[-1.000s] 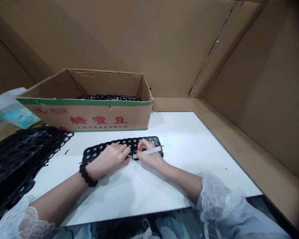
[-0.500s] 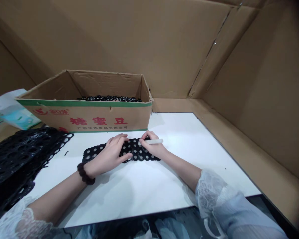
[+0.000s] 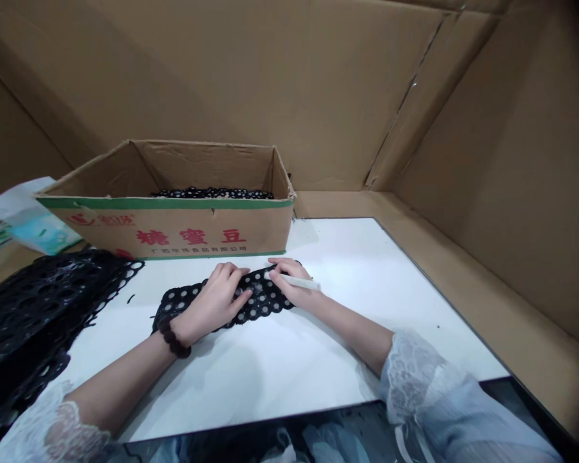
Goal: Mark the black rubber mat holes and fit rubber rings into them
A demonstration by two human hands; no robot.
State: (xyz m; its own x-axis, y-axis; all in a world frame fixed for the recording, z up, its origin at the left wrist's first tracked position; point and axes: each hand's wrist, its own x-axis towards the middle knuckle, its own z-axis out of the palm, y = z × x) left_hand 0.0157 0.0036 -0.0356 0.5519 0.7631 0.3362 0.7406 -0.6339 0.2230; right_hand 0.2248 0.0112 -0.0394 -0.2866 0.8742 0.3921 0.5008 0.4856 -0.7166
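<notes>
A strip of black lace fabric (image 3: pixel 183 296) with rows of round holes lies slantwise on the white table. Across its middle rests my left hand (image 3: pixel 217 297), palm down, thumb apart from the fingers, pressing the strip to the tabletop. In my right hand (image 3: pixel 292 281) is a slim white pen-shaped tool (image 3: pixel 303 281), pinched between thumb and fingers. The tool's front end is by the upper right part of the strip, and its tip is too small to make out. My right hand covers part of the strip's right end.
Behind my hands stands a cardboard box (image 3: pixel 212 228) with black lace pieces (image 3: pixel 222 193) inside. A large heap of black holed fabric (image 3: pixel 24 308) lies at the left, near a plastic bag (image 3: pixel 38 218). Cardboard walls (image 3: pixel 525 161) enclose the white table (image 3: pixel 357 257).
The strip has turned, its right end now higher and its left end lower. Its right end has shifted left. The white tool tilts further down at its back end.
</notes>
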